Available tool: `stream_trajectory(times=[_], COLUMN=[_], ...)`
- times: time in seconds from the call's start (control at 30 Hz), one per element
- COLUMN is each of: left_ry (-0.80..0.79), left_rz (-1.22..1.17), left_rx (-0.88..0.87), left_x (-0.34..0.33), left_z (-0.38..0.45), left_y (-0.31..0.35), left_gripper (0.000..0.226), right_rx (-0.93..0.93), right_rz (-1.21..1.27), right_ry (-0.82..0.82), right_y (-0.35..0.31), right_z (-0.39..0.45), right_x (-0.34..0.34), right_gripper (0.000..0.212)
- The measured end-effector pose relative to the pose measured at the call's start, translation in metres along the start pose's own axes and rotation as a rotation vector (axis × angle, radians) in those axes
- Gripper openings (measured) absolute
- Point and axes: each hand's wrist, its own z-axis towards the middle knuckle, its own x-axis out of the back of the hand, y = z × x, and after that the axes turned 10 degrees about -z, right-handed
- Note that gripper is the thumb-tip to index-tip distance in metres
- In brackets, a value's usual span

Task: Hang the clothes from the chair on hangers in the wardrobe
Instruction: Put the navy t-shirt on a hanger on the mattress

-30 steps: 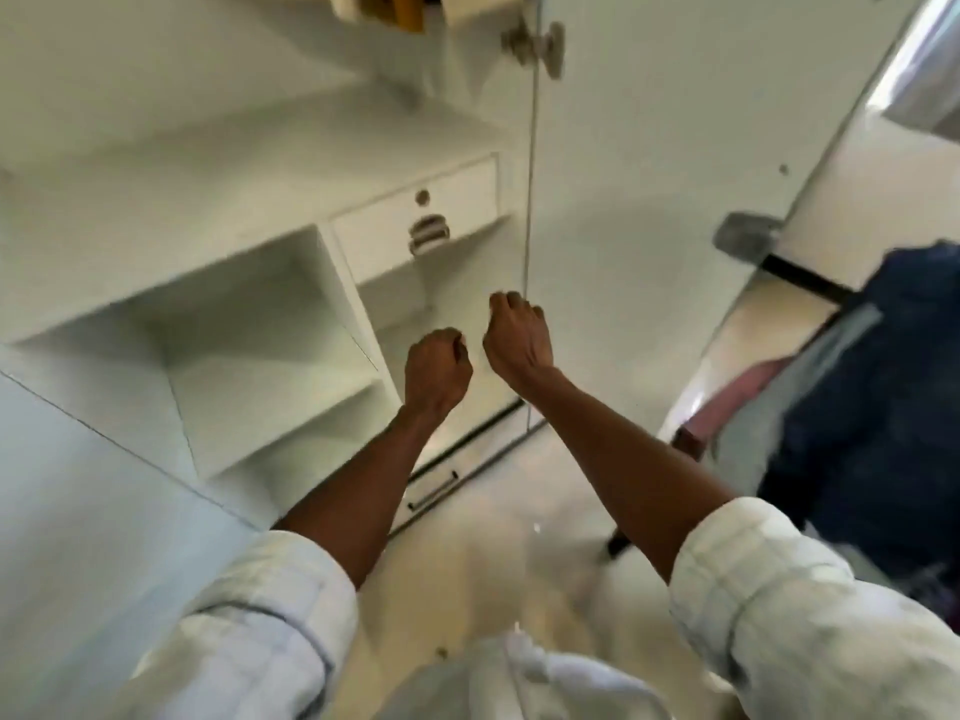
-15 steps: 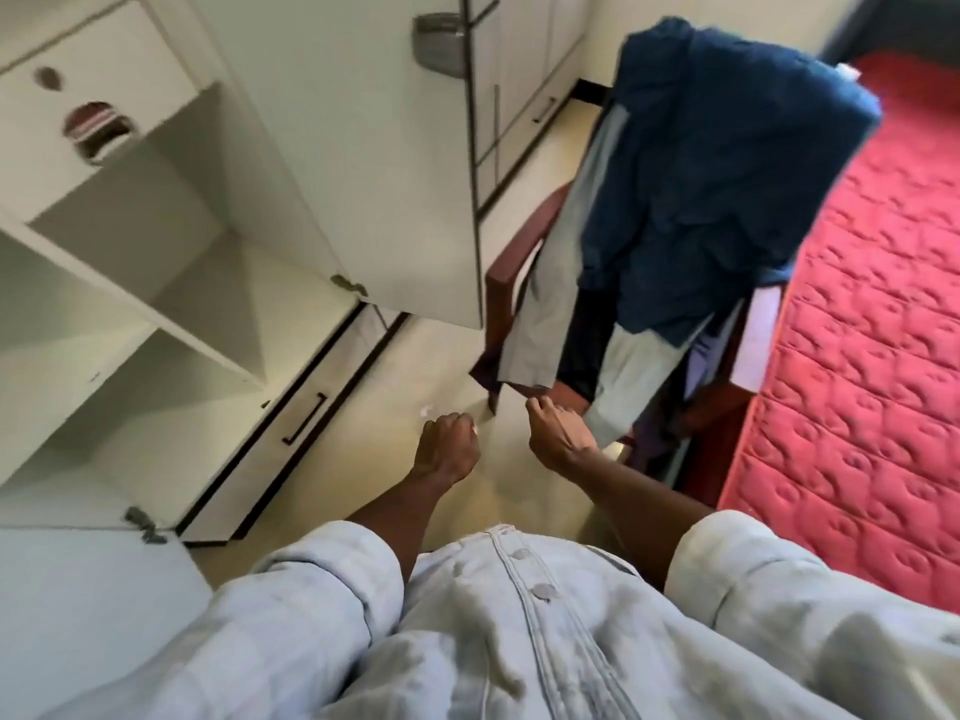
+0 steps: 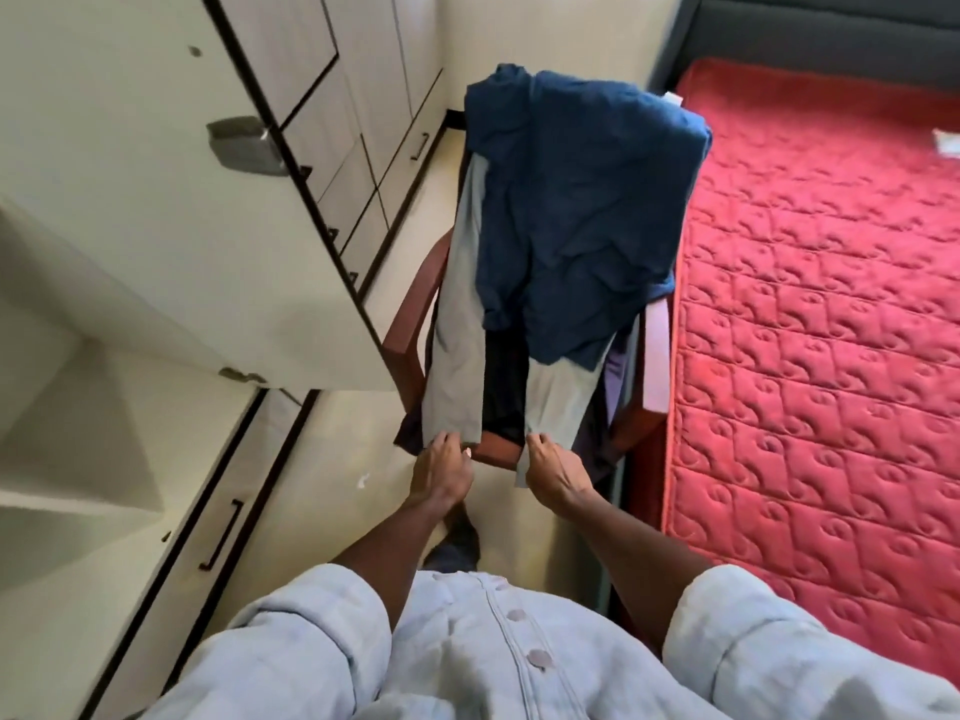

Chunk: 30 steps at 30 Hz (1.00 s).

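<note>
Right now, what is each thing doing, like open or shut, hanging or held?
White wardrobe door: swung open.
Black-handled bottom drawer: shut.
Dark blue garment: draped over the chair back.
Grey trousers: hanging down the chair, both hems gripped.
Brown wooden chair: upright, covered with clothes.
Left hand: pinching the left hem.
Right hand: pinching the right hem.
Red quilted mattress: bare, flat.

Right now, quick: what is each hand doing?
Left hand: pinching the hem of one leg of the grey trousers on the chair.
Right hand: pinching the hem of the other leg.
</note>
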Motion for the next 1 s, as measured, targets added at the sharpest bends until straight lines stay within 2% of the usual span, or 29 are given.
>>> stream_trajectory(times=[0.1,0.37,0.5,0.67,0.83,1.0], left_ry=[-0.044,-0.057,-0.055,-0.053,0.03,0.176], left_rz=[0.016,0.019,-0.031,-0.084,-0.095,-0.092], left_rx=[-0.057,-0.219,-0.227,-0.248,-0.274,-0.354], left_x=[0.01,0.058,0.07,0.078,0.092,0.113], left_z=[0.047,0.167,0.215,0.269,0.318,0.376], left_y=[0.014,0.069,0.098,0.137,0.179,0.248], left_gripper=[0.037,0.036,0.041,0.041,0.04,0.04], right_rx=[-0.07,-0.21,-0.234,-0.287,-0.26,-0.277], right_rz=[0.041,0.11,0.115,0.123,0.103,0.001], right_ry=[0.047,0.17,0.23,0.312,0.389,0.608], right_y=[0.002,0.015,0.029,0.068,0.109,0.156], right_z=[0.032,0.117,0.154,0.213,0.269,0.329], right_x=[0.018,0.096,0.134,0.178,0.225,0.288], right_gripper=[0.024,0.024,0.015,0.014,0.015,0.02])
